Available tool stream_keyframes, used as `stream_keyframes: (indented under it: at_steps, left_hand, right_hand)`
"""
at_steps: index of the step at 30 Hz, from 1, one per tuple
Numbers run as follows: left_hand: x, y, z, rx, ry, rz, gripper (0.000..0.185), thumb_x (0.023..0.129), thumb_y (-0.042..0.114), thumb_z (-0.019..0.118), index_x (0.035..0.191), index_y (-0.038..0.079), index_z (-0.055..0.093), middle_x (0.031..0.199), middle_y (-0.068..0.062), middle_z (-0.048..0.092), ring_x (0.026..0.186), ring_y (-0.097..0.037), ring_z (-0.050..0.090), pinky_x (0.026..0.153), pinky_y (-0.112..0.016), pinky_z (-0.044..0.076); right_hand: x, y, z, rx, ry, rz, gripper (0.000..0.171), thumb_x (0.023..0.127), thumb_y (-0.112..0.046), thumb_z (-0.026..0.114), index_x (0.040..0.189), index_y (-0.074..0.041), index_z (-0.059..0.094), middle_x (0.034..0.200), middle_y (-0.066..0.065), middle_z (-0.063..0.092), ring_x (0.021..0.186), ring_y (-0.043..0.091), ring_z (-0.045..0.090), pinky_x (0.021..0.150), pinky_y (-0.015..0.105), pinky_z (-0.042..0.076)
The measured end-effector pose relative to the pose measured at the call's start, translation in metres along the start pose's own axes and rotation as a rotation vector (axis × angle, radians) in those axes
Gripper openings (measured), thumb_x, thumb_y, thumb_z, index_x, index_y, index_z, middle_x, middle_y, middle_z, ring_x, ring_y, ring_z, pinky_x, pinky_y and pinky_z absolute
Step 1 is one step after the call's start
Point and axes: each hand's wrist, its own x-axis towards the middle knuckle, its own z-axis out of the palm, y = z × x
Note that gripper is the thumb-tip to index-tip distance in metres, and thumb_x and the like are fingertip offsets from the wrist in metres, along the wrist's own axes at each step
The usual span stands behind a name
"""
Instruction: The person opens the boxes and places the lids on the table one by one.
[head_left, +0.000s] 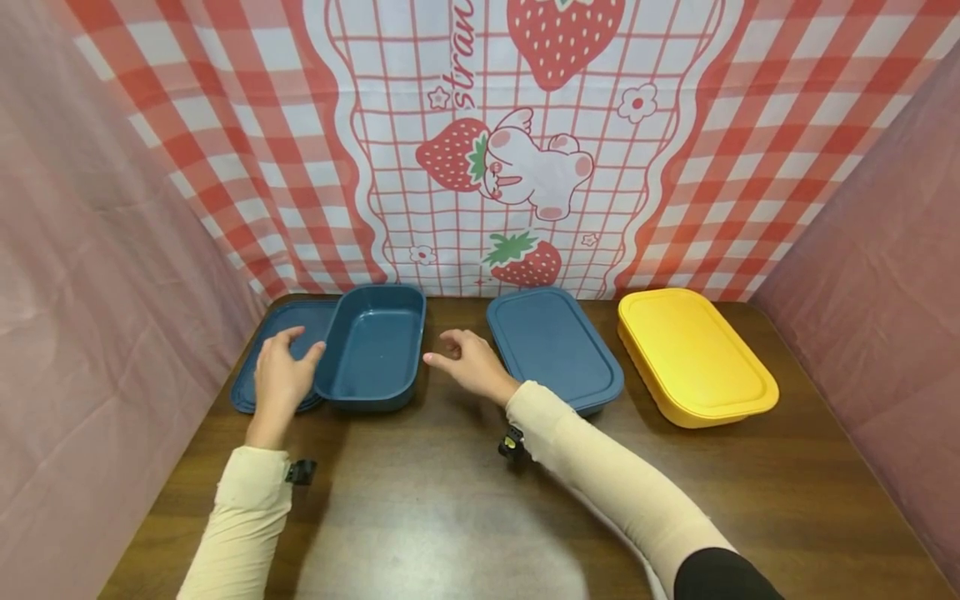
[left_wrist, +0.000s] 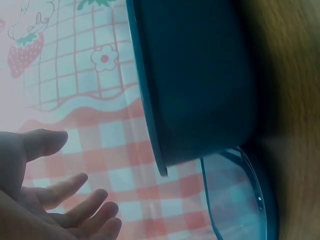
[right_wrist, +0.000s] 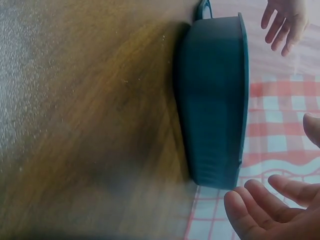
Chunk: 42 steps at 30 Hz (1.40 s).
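Because the open blue box (head_left: 372,347) near the table's (head_left: 450,500) back-left corner rests partly on its flat blue lid (head_left: 281,333), the left hand (head_left: 279,379) and right hand (head_left: 472,362), flanking it with fingers spread and empty, could tip or slide it.

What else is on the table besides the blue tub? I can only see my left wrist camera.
Observer: A closed yellow box sits at the far right.
Operator: Is anything in between?
Observer: Yes, a closed blue box, just right of the open blue tub.
Operator: Where is my other hand?
Observer: Your right hand is open, holding nothing, between the tub and the closed blue box.
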Motion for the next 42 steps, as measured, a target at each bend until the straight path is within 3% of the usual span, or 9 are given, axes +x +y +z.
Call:
stream_keyframes:
  at_steps: [17, 32, 42]
  left_hand:
    - [-0.012, 0.021, 0.016, -0.070, 0.050, 0.068, 0.049, 0.095, 0.029, 0.062, 0.135, 0.003, 0.054, 0.141, -0.027, 0.047, 0.131, -0.043, 0.040, 0.108, -0.057, 0.032]
    - [-0.019, 0.038, 0.025, -0.130, 0.071, 0.122, 0.046, 0.093, 0.027, 0.065, 0.131, 0.004, 0.057, 0.138, -0.025, 0.050, 0.131, -0.041, 0.042, 0.109, -0.055, 0.032]
    - [-0.024, 0.050, 0.028, -0.158, 0.046, 0.143, 0.047, 0.093, 0.027, 0.066, 0.132, 0.004, 0.056, 0.139, -0.024, 0.050, 0.132, -0.040, 0.042, 0.110, -0.054, 0.032]
  right_hand:
    - [-0.008, 0.002, -0.018, -0.032, 0.051, -0.060, 0.054, 0.090, -0.038, 0.069, 0.129, -0.003, 0.058, 0.114, 0.015, 0.062, 0.108, 0.032, 0.060, 0.092, 0.042, 0.051]
    - [-0.019, -0.001, -0.030, -0.109, 0.074, -0.087, 0.056, 0.090, -0.043, 0.067, 0.132, -0.006, 0.057, 0.116, 0.011, 0.061, 0.106, 0.027, 0.058, 0.091, 0.041, 0.049]
    - [-0.028, -0.002, -0.040, -0.121, 0.112, -0.112, 0.056, 0.089, -0.040, 0.069, 0.131, -0.005, 0.057, 0.116, 0.015, 0.062, 0.108, 0.030, 0.058, 0.093, 0.043, 0.049]
